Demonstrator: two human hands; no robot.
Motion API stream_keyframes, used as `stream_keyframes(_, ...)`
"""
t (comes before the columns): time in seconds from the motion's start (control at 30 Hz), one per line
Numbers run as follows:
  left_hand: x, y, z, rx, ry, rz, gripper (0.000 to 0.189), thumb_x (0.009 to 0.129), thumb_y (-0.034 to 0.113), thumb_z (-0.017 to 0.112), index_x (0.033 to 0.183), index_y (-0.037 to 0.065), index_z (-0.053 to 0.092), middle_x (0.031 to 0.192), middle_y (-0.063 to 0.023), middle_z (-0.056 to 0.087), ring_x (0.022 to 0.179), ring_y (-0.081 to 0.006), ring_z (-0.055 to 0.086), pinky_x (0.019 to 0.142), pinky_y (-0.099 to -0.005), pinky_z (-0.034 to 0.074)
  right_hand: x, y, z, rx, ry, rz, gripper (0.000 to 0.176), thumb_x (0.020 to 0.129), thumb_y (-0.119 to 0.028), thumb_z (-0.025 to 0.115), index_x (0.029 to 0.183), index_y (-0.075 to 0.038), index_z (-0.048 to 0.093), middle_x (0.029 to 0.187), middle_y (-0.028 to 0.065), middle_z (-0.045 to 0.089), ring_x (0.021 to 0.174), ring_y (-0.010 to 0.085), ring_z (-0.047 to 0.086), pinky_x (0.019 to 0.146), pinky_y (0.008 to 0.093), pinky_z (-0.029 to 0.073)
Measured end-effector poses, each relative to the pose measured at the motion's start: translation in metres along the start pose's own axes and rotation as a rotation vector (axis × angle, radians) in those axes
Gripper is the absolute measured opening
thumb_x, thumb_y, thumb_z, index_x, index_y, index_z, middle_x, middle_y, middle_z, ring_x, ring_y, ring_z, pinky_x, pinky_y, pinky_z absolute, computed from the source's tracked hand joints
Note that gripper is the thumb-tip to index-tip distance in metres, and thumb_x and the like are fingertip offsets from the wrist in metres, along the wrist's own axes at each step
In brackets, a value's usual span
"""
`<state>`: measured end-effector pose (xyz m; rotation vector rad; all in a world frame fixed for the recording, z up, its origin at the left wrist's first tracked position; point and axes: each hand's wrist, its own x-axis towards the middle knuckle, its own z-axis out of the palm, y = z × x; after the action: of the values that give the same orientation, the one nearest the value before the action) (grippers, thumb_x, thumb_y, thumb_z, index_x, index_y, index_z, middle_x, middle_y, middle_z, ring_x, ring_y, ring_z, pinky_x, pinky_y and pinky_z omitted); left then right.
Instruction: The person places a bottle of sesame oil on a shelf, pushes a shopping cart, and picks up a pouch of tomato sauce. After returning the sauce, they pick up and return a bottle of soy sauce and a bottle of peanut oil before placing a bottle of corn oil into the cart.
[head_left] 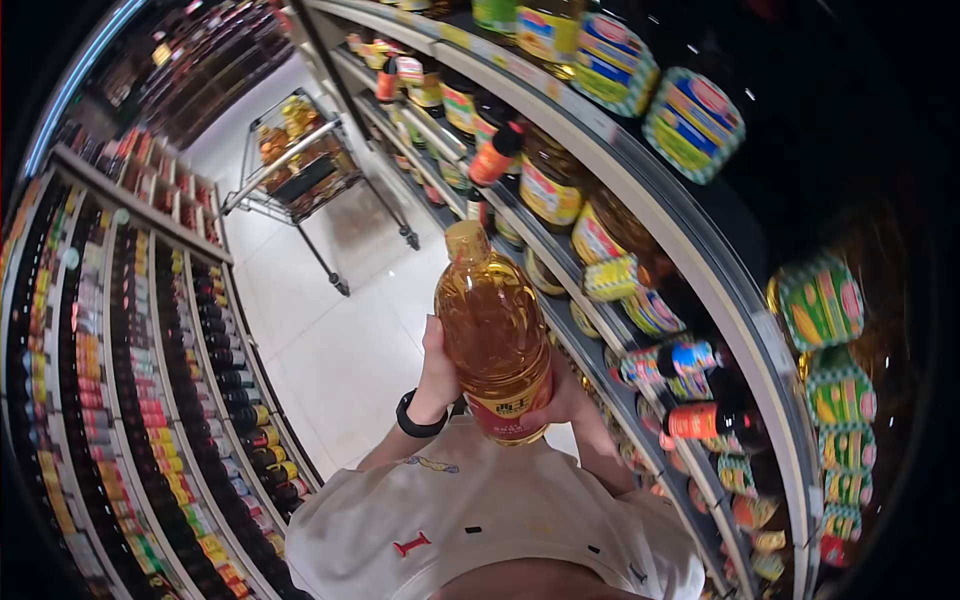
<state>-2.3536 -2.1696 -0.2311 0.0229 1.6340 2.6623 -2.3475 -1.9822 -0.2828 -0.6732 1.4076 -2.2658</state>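
A large clear bottle of golden cooking oil point(487, 310) with a yellow cap and a red label stands slightly tilted in front of my chest. My left hand point(437, 372), with a black band on its wrist, is pressed along the bottle's left side. Around the lower right side, over the edge of the red label, my right hand point(562, 395) is closed. Both hands grip the bottle together; the fingers behind it are hidden.
A shopping cart point(290, 165) loaded with oil bottles is parked in the aisle on the white tiled floor point(300, 330). Shelves of oil bottles point(550, 185) curve along the right. Another shelf unit point(150, 400), packed with small bottles, lines the left.
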Motion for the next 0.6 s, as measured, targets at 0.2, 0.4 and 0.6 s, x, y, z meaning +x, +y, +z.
stream_keyframes(0.2, 0.040, 0.021, -0.058, -0.023, 0.066, -0.008, 0.082, 0.098, 0.068, 0.024, 0.142, 0.001, 0.041, 0.131, -0.0149, 0.057, 0.118, -0.0247, 0.058, 0.100, -0.0389, 0.048, 0.076, 0.027, 0.004, -0.071, -0.118, 0.022, 0.114, 0.057, -0.035, 0.094, 0.144, 0.002, 0.031, 0.137, 0.0131, 0.049, 0.128, 0.0224, 0.047, 0.110, 0.0383, 0.036)
stream_keyframes(0.4, 0.064, 0.001, -0.017, -0.170, -0.163, -0.002, 0.073, 0.099, 0.060, 0.041, 0.138, -0.003, 0.044, 0.130, -0.0113, 0.058, 0.116, -0.0171, 0.055, 0.101, -0.0328, 0.044, 0.042, 0.008, -0.028, -0.184, 0.054, -0.043, 0.118, 0.054, -0.034, 0.095, 0.146, 0.002, 0.030, 0.139, 0.0130, 0.049, 0.128, 0.0234, 0.048, 0.110, 0.0383, 0.035)
stream_keyframes(0.6, 0.028, -0.038, 0.092, -0.089, -0.562, -0.199, 0.074, 0.098, 0.060, 0.042, 0.141, 0.000, 0.041, 0.134, -0.0117, 0.055, 0.118, -0.0184, 0.056, 0.101, -0.0348, 0.046, -0.107, -0.026, -0.026, -0.362, 0.487, -0.097, 0.125, 0.051, -0.039, 0.095, 0.147, 0.002, 0.027, 0.140, 0.0139, 0.049, 0.127, 0.0243, 0.049, 0.110, 0.0395, 0.037)
